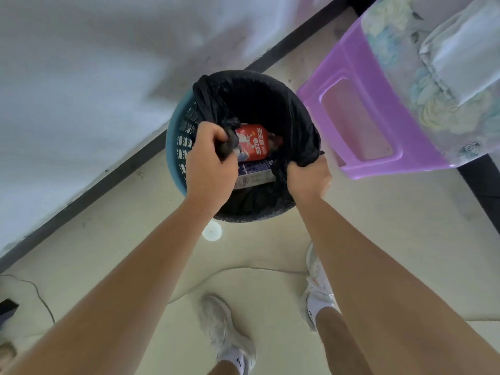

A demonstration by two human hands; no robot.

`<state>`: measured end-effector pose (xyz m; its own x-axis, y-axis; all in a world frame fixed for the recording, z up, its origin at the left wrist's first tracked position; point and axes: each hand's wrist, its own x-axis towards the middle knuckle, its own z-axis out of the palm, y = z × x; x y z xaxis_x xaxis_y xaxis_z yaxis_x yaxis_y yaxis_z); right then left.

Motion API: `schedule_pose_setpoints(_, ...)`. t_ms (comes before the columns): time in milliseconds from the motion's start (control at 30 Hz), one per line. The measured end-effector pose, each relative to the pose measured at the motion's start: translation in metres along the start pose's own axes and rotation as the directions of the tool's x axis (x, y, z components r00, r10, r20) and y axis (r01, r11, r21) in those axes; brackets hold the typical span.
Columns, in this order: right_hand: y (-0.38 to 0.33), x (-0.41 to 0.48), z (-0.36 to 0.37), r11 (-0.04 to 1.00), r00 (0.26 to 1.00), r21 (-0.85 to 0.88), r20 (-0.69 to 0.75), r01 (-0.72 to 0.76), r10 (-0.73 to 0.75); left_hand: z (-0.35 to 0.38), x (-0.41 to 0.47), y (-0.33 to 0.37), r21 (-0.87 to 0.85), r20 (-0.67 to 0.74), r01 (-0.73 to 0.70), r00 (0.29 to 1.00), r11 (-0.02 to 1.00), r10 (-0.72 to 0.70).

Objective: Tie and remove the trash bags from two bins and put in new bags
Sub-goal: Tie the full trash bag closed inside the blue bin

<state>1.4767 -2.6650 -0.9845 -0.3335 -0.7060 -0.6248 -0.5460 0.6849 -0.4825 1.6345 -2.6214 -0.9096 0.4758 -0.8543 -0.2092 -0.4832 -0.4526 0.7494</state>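
Blue bin (173,147) stood on the floor (270,253) near the wall's dark baseboard (81,196), purple stool (359,123) just beside its right rim. Black bag (257,104) sat in the bin, pulled off the left rim, still draped over the far and right rim. Left hand (211,161) was fisted on a bunched bag edge; right hand (309,178) fisted on the right edge. Red packet (253,143) and carton (254,175) lay inside. Open floor on the near side.
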Motion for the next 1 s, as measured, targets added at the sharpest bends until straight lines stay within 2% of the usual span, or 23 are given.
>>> schedule_pose_setpoints(67,0.002,0.003,0.001,0.995,0.999,0.095,-0.025,0.023,-0.020,0.002,0.009,-0.007,-0.062,-0.102,0.130,0.985,0.990,-0.136)
schedule_pose_setpoints(133,0.004,0.005,0.002,0.984,0.996,0.166,-0.072,0.064,-0.052,0.004,0.020,-0.017,-0.099,-0.134,0.199,0.968,0.975,-0.211)
schedule_pose_setpoints(200,0.009,0.008,0.002,0.967,0.984,0.224,-0.153,0.124,-0.090,0.006,0.031,-0.025,-0.126,-0.156,0.211,0.961,0.969,-0.230)
schedule_pose_setpoints(267,0.015,0.011,0.004,0.949,0.970,0.261,-0.210,0.178,-0.124,0.009,0.033,-0.026,-0.179,-0.161,0.162,0.968,0.971,-0.191)
schedule_pose_setpoints(367,0.013,0.017,0.010,0.946,0.971,0.251,-0.171,0.206,-0.166,0.017,0.033,-0.029,-0.109,-0.140,-0.052,0.990,0.993,0.036)
schedule_pose_setpoints(467,0.008,0.023,0.014,0.937,0.966,0.263,-0.178,0.228,-0.185,0.026,0.041,-0.032,0.008,-0.139,-0.285,0.949,0.959,0.283)
schedule_pose_setpoints(567,-0.004,0.028,0.017,0.935,0.960,0.242,-0.174,0.258,-0.220,0.031,0.045,-0.014,0.044,-0.135,-0.500,0.855,0.865,0.501)
schedule_pose_setpoints(700,-0.011,0.027,0.019,0.936,0.935,0.135,-0.195,0.326,-0.297,0.022,0.038,0.029,0.060,-0.109,-0.719,0.684,0.692,0.721)
schedule_pose_setpoints(733,-0.012,0.022,0.016,0.932,0.919,0.097,-0.229,0.350,-0.321,0.015,0.035,0.039,0.065,-0.142,-0.738,0.660,0.672,0.738)
schedule_pose_setpoints(800,-0.021,0.007,0.001,0.911,0.881,0.101,-0.318,0.400,-0.351,-0.002,0.032,0.051,0.058,-0.234,-0.730,0.653,0.681,0.720)
schedule_pose_setpoints(867,-0.040,-0.010,-0.024,0.821,0.794,0.182,-0.434,0.540,-0.426,-0.023,0.029,0.054,-0.020,-0.291,-0.677,0.708,0.735,0.644)
schedule_pose_setpoints(933,-0.067,-0.030,-0.054,0.679,0.646,0.192,-0.564,0.708,-0.514,-0.044,0.023,0.050,-0.201,-0.305,-0.586,0.799,0.785,0.519)
schedule_pose_setpoints(967,-0.081,-0.038,-0.069,0.617,0.576,0.166,-0.597,0.770,-0.558,-0.054,0.025,0.047,-0.283,-0.299,-0.542,0.834,0.791,0.465)
schedule_pose_setpoints(1000,-0.093,-0.043,-0.080,0.584,0.545,0.145,-0.587,0.798,-0.599,-0.062,0.027,0.044,-0.323,-0.297,-0.513,0.853,0.795,0.430)
